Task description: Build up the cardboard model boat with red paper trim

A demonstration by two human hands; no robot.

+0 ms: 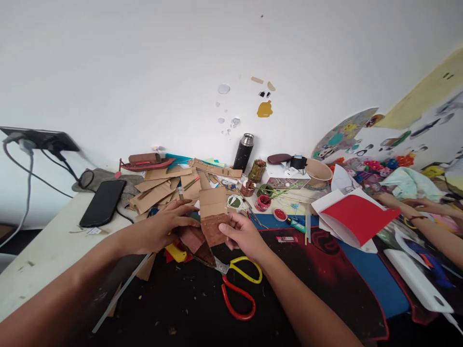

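Observation:
A folded piece of cardboard (pixel 213 205), plain on its upper part and painted brown below, is pinched between the thumb and fingers of my right hand (pixel 240 233). Just left of it, my left hand (pixel 168 226) is bent over the near end of a small brown model boat (pixel 195 241), fingertips close to the cardboard's edge. Its thumb is partly hidden. The boat's pointed end tilts down over the blades of scissors (pixel 222 267) with one yellow and one red handle. Beneath my left hand lies a yellow-handled tool (pixel 176 252), partly covered.
Cardboard scraps (pixel 155 190) pile up behind my left hand, near a finished-looking red boat (pixel 148 164). A phone (pixel 103 203) lies left. Open paint jars (pixel 263 202) and a black flask (pixel 244 154) stand behind. Red paper (pixel 361 217) and another person's arms (pixel 423 217) are at right.

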